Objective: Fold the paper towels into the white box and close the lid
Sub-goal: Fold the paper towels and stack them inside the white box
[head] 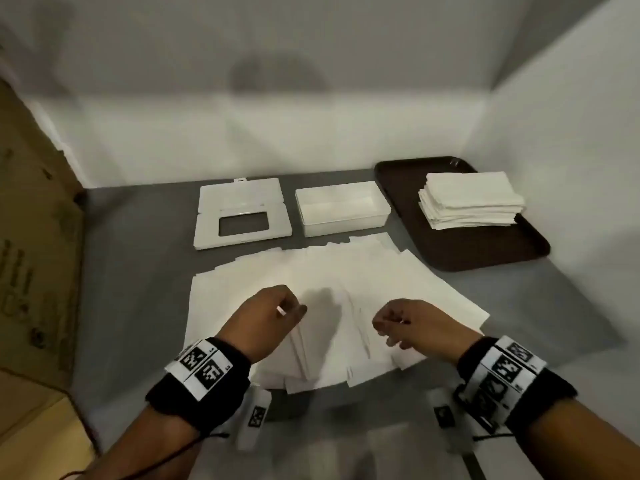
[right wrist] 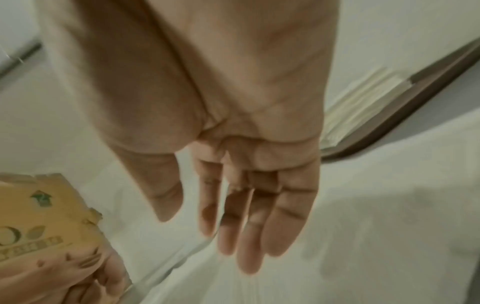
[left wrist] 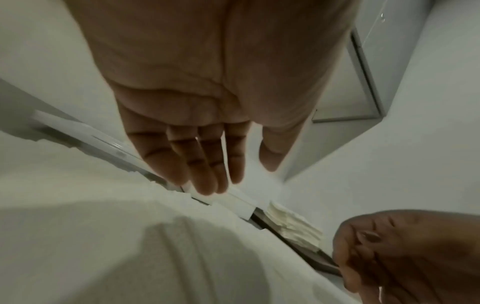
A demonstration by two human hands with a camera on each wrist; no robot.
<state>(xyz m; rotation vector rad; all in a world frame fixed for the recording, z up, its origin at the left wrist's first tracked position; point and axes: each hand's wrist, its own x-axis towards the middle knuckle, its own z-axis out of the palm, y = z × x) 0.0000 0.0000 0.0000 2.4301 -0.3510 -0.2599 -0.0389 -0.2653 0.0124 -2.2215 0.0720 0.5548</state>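
Observation:
Several unfolded white paper towels [head: 346, 289] lie fanned out and overlapping on the grey table. My left hand [head: 287, 311] and right hand [head: 388, 327] hover just above them, a palm's width apart. Both wrist views show relaxed, nearly straight fingers with nothing in them: left hand [left wrist: 241, 174], right hand [right wrist: 207, 232]. Behind the spread stands the white box [head: 343, 207], open and looking empty. Its lid [head: 242, 213], with a rectangular opening, lies flat to the box's left.
A dark brown tray [head: 408, 188] at the back right carries a stack of folded towels [head: 471, 199], also seen from the right wrist as the stack [right wrist: 363, 98]. A cardboard box [head: 34, 254] lines the left side. White walls enclose the back and right.

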